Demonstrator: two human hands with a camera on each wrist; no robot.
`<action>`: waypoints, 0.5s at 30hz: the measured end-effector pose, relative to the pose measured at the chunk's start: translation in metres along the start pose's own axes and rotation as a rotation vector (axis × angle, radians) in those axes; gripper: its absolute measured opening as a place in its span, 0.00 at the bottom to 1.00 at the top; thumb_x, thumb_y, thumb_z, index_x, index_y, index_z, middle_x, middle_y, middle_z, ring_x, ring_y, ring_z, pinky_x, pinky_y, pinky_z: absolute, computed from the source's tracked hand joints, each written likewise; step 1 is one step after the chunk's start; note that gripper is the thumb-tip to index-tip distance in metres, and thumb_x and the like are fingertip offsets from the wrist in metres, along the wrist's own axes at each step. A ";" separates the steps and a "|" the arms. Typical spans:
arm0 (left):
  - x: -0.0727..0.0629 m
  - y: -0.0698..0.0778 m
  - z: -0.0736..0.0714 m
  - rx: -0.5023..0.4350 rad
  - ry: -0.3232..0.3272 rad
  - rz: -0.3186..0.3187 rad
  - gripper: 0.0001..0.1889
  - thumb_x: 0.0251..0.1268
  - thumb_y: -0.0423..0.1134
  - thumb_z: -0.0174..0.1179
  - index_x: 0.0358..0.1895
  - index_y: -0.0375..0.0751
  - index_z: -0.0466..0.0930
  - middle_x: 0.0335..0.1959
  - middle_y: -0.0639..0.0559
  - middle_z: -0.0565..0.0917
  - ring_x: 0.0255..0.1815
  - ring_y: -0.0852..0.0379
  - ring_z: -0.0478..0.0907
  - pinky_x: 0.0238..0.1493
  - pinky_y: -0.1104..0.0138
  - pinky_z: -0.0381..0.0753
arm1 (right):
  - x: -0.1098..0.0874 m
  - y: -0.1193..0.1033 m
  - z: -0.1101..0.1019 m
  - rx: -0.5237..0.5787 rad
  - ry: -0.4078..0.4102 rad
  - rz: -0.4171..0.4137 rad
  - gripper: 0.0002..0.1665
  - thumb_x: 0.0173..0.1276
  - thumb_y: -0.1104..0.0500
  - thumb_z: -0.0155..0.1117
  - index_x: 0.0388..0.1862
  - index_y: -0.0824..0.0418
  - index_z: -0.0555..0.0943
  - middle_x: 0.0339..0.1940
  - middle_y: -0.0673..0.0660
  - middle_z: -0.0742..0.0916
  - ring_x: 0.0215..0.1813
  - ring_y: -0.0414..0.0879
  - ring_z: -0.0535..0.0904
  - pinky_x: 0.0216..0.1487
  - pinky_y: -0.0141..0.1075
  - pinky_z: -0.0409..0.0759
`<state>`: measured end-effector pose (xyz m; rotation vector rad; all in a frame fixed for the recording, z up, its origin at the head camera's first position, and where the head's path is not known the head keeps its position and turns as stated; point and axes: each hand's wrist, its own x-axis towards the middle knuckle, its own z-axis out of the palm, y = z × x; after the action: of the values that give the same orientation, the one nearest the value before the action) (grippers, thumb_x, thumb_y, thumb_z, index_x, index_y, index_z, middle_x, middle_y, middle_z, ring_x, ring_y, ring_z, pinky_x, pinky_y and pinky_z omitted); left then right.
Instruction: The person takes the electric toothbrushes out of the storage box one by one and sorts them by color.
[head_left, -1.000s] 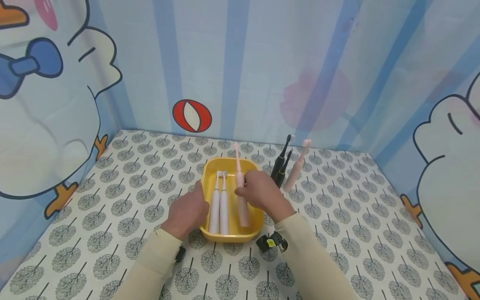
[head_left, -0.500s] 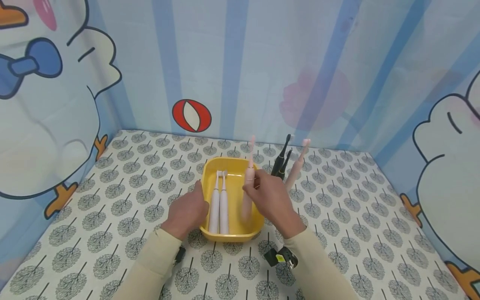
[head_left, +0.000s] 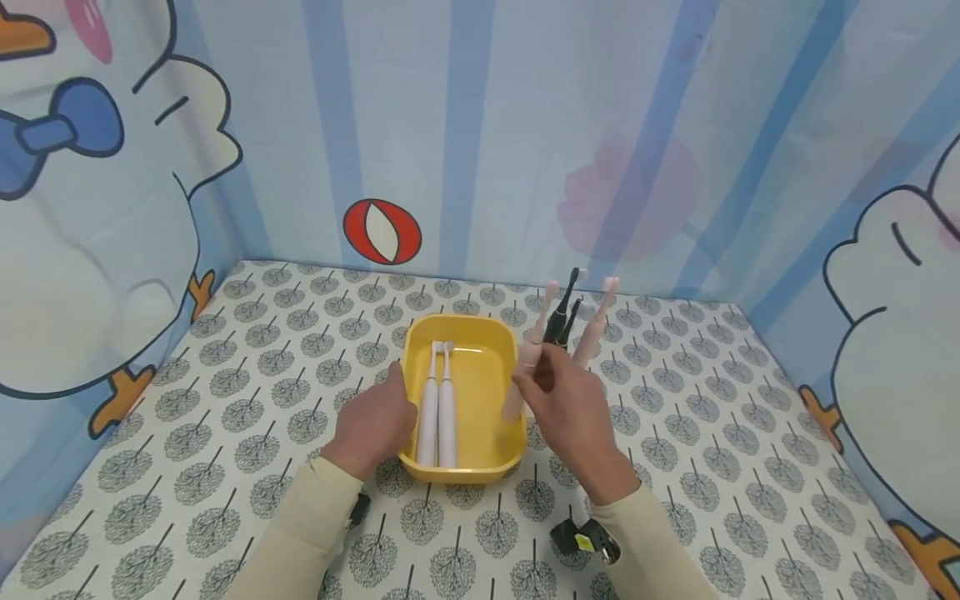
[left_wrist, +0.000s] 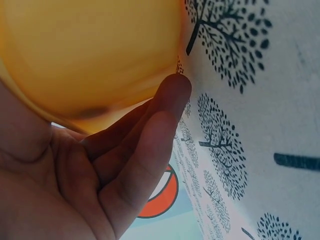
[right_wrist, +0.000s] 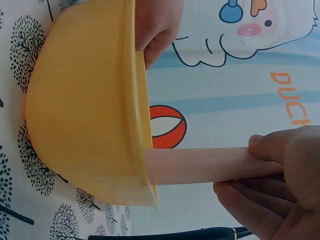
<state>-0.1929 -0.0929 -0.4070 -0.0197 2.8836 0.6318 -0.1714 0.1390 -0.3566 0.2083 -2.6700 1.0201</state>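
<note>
My left hand (head_left: 375,421) holds the left rim of a yellow plastic tub (head_left: 483,392), thumb over the edge and fingers (left_wrist: 150,145) against its outer wall. Inside the tub, two white electric toothbrushes (head_left: 427,421) lie side by side along the left. A pink electric toothbrush (head_left: 529,356) is pinched by its handle between the thumb and fingers of my right hand (head_left: 573,408), brush head up. In the right wrist view its lower handle (right_wrist: 200,166) overlaps the tub's rim.
Just beyond my right hand, two black electric toothbrushes (head_left: 557,323) and a second pink one (head_left: 592,333) stand upright, partly hidden. A tree-patterned cloth (head_left: 675,467) covers the table. A striped cartoon curtain (head_left: 517,150) hangs behind it.
My right hand has lifted the pink toothbrush from within the tub and moved it right, over the tub's right rim. The left hand and the white toothbrushes have stayed put.
</note>
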 end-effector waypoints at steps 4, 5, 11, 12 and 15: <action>0.001 0.000 0.000 0.004 -0.002 -0.004 0.37 0.70 0.40 0.46 0.77 0.31 0.41 0.23 0.45 0.74 0.18 0.51 0.73 0.20 0.62 0.72 | -0.004 0.000 -0.007 -0.003 0.031 -0.021 0.18 0.65 0.54 0.69 0.51 0.59 0.78 0.39 0.53 0.87 0.40 0.44 0.83 0.37 0.35 0.82; 0.001 0.000 0.000 0.004 -0.002 -0.004 0.37 0.70 0.40 0.46 0.77 0.31 0.41 0.23 0.45 0.74 0.18 0.51 0.73 0.20 0.61 0.72 | -0.004 0.000 -0.008 -0.006 0.039 -0.029 0.18 0.65 0.55 0.69 0.50 0.59 0.78 0.38 0.54 0.87 0.39 0.44 0.84 0.36 0.35 0.82; 0.000 0.001 0.000 -0.004 -0.014 -0.016 0.37 0.70 0.40 0.46 0.77 0.31 0.41 0.22 0.44 0.74 0.18 0.51 0.72 0.20 0.62 0.72 | -0.007 0.005 -0.021 -0.049 0.092 -0.083 0.16 0.65 0.56 0.69 0.49 0.60 0.78 0.38 0.55 0.87 0.37 0.45 0.84 0.33 0.37 0.82; 0.000 0.001 0.000 -0.006 -0.014 -0.019 0.37 0.70 0.40 0.46 0.77 0.31 0.40 0.22 0.44 0.74 0.18 0.51 0.72 0.19 0.62 0.72 | -0.008 0.007 -0.022 -0.057 0.100 -0.087 0.16 0.65 0.56 0.69 0.49 0.60 0.78 0.38 0.55 0.87 0.37 0.46 0.84 0.34 0.38 0.82; -0.001 0.001 0.000 -0.012 -0.011 -0.017 0.37 0.70 0.40 0.45 0.77 0.31 0.40 0.22 0.45 0.74 0.18 0.51 0.72 0.19 0.62 0.72 | -0.009 0.014 -0.026 -0.070 0.119 -0.086 0.17 0.65 0.57 0.69 0.49 0.62 0.78 0.38 0.56 0.87 0.38 0.47 0.84 0.35 0.39 0.82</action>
<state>-0.1925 -0.0919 -0.4062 -0.0426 2.8656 0.6433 -0.1602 0.1673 -0.3492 0.2382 -2.5612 0.8837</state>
